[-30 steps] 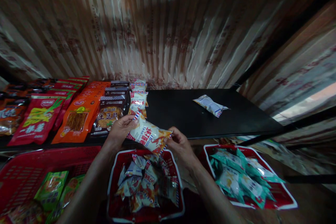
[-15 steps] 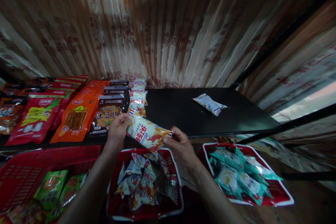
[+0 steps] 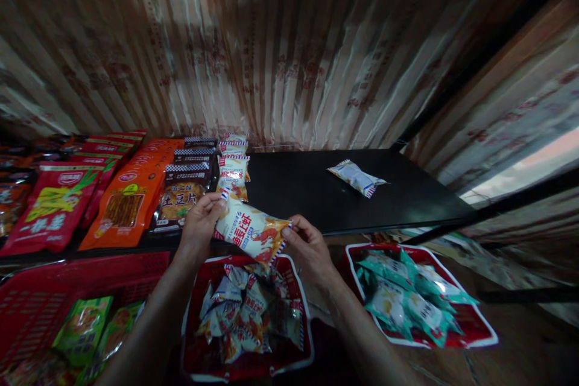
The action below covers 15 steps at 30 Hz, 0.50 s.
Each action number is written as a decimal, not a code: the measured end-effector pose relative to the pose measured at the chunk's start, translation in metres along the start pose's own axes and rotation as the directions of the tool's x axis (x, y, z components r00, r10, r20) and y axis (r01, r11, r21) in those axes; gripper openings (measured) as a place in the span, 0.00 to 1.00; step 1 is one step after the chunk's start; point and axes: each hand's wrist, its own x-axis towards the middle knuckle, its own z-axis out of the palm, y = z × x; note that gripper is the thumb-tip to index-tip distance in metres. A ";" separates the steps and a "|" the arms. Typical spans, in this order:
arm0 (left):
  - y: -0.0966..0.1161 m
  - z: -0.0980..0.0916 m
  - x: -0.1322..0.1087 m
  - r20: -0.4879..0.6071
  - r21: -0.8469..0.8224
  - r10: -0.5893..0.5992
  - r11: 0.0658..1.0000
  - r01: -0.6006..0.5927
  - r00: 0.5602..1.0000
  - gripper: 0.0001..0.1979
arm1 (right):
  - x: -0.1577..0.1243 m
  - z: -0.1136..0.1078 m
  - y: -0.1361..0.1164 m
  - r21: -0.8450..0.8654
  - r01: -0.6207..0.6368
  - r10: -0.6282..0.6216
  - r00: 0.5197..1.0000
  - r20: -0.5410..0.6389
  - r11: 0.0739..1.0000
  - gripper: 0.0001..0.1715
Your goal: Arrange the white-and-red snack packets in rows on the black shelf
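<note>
I hold a white snack packet [image 3: 251, 230] with red print and striped ends between both hands, just above the front edge of a black shelf [image 3: 362, 205]. My left hand [image 3: 199, 223] pinches its left end and my right hand [image 3: 304, 248] pinches its right end. Right behind it a row of the same white packets [image 3: 233, 166] runs back along the shelf. Below my hands a red basket [image 3: 302, 301] holds several more of these packets.
One loose white packet [image 3: 356, 177] lies on the shelf's right part. Rows of red, orange [image 3: 126, 202] and dark packets fill the left. A red basket [image 3: 484, 335] of teal packets stands at right, another red basket [image 3: 67, 289] with green packets at left. A striped curtain hangs behind.
Both hands have carried the packet slightly left and towards the row of white packets on the shelf. The view has shifted a little.
</note>
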 end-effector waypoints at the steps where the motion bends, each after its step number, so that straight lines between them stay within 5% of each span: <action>1: 0.000 0.000 0.000 -0.004 0.002 0.000 1.000 0.000 1.000 0.19 | 0.000 0.000 0.000 0.000 0.008 -0.008 1.000 -0.006 1.000 0.15; 15: 0.001 0.006 -0.005 -0.026 0.035 0.043 0.999 -0.042 0.999 0.16 | -0.002 0.004 -0.005 0.025 0.029 -0.028 0.998 -0.053 0.999 0.15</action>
